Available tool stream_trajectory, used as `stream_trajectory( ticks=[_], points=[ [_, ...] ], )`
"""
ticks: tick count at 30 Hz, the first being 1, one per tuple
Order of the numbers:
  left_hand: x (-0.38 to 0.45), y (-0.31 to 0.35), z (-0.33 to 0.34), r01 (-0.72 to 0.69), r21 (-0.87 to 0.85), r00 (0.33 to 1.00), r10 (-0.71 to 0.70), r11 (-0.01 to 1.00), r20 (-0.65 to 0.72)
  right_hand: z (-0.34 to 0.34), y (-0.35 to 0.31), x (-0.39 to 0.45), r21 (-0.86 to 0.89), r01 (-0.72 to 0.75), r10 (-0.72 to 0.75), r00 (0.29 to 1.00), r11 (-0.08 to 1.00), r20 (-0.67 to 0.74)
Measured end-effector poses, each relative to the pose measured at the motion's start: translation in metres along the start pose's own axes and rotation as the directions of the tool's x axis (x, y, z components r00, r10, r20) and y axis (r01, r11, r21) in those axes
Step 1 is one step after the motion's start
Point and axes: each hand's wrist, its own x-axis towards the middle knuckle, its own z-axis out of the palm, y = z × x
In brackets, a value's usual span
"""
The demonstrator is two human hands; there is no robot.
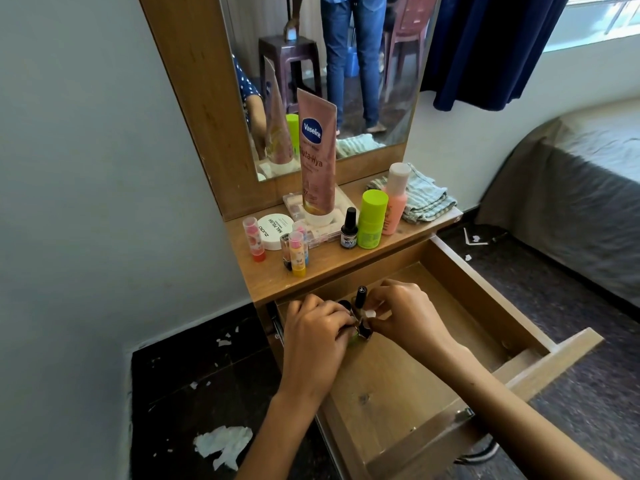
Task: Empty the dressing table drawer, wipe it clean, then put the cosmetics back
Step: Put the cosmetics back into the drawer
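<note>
The wooden drawer (485,292) stands pulled open below the dressing table top. At its back left corner both hands meet around small nail polish bottles (362,317). My left hand (311,337) curls its fingers round the bottles from the left. My right hand (401,313) pinches a black-capped bottle from the right. On the table top stand a Vaseline tube (317,157), a green bottle (372,220), a pink bottle (394,199), a black nail polish (349,230), several lip balm sticks (298,251) and a white round tin (273,230).
A folded striped cloth (422,199) lies at the right end of the table top. The mirror (346,81) shows a person's legs and chairs. A bed (571,188) is at the right. Torn paper scraps (221,445) lie on the dark floor at left.
</note>
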Motion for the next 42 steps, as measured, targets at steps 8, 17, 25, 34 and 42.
stream_trajectory(
  ticks=[8,17,25,34,42],
  points=[
    [0.002,0.001,0.0,-0.002,0.008,0.999,0.002,1.0,-0.033,-0.004,-0.006,-0.001,-0.035,-0.02,0.02,1.0,0.999,0.021],
    [-0.003,-0.003,0.003,0.002,0.02,0.996,0.0,1.0,-0.087,-0.045,-0.045,0.004,-0.055,0.149,-0.158,0.899,0.987,-0.408],
    [-0.002,-0.006,0.007,-0.022,0.042,0.999,0.024,0.999,-0.037,-0.039,-0.073,0.036,-0.223,0.055,-0.137,0.919,0.973,-0.371],
    [-0.005,-0.01,0.01,-0.05,0.028,0.998,0.051,0.998,-0.037,-0.041,-0.069,0.035,-0.2,0.15,-0.232,0.838,0.968,-0.494],
    [-0.007,-0.012,0.001,-0.025,0.003,0.999,0.025,1.0,-0.03,-0.065,-0.062,0.018,-0.041,0.227,-0.221,0.866,0.973,-0.448]
  ],
)
